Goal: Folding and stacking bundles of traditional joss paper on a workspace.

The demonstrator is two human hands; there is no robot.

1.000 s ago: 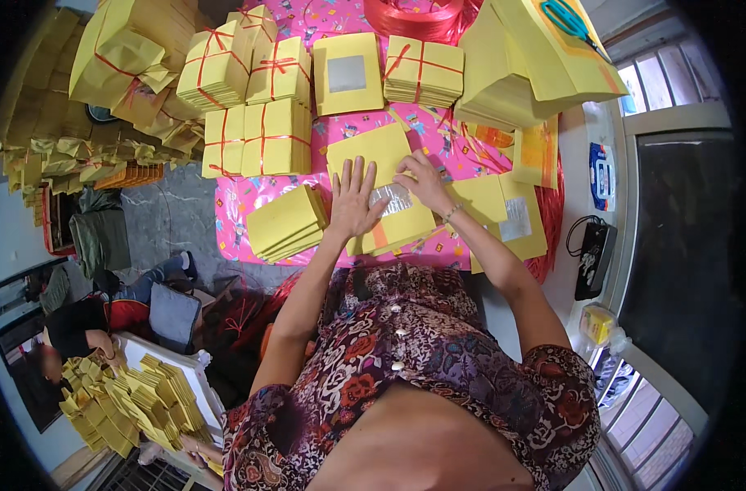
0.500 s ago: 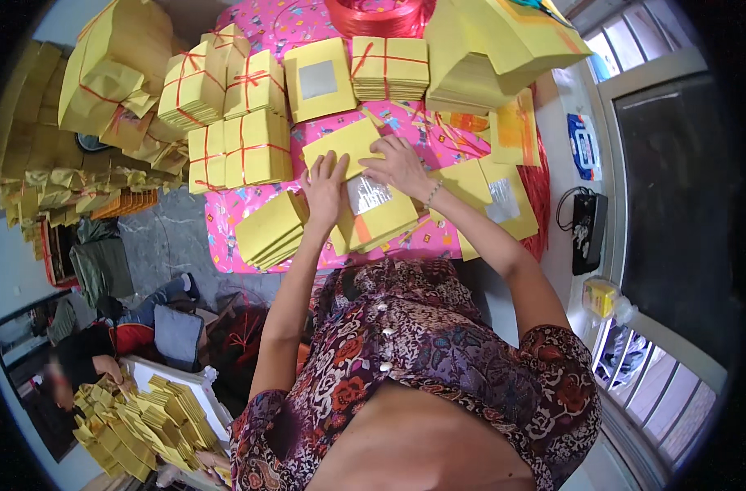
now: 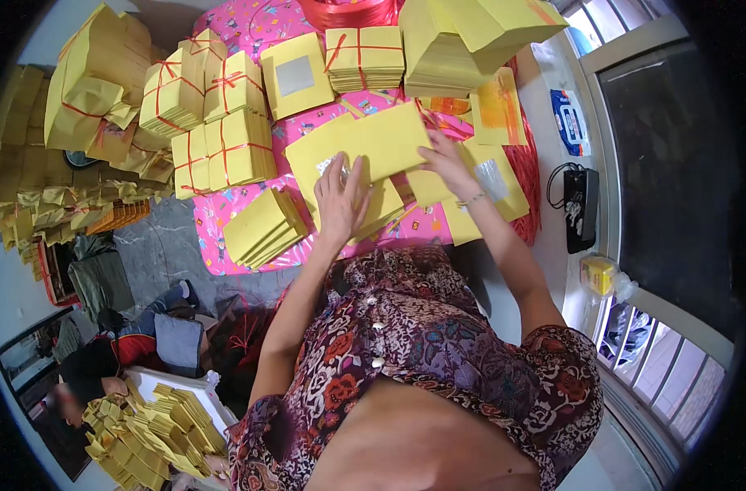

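"On the far left, what shows, taking the person's working spot as the middle of the dial?"

"At half past seven sits one co-worker (image 3: 94,368) with one heap of yellow packets (image 3: 185,425), too crowded to count. Past nine stands one tall banded bundle (image 3: 86,65). Nearer, between nine and eleven, are five small bundles (image 3: 240,155), all tied in red."

"So those are done?"

"Judging by the bands, yes. At eight, one loose pile (image 3: 262,221) is untied, its layers unclear; at ten, so is one silver-square stack (image 3: 298,75)."

"And further along?"

"Toward twelve come one red roll (image 3: 348,15) and a sixth small bundle (image 3: 381,61), tied. Below them, the left hand (image 3: 339,209) rests with fingers slightly spread at the lower-left edge of the yellow piece (image 3: 389,139). That piece lies mid-dial over one silver-patched sheet (image 3: 307,155); whether the two are joined cannot be told."

"The other hand?"

"The right hand (image 3: 455,170) has its fingertips at the piece's right edge, toward three; whether they pinch it, nobody can tell."

"What is left?"

"Seemingly plenty: toward one, one tall stack (image 3: 438,57) shows no band. Past two lies one orange-marked sheet (image 3: 496,110); past three, another silver-patched one."
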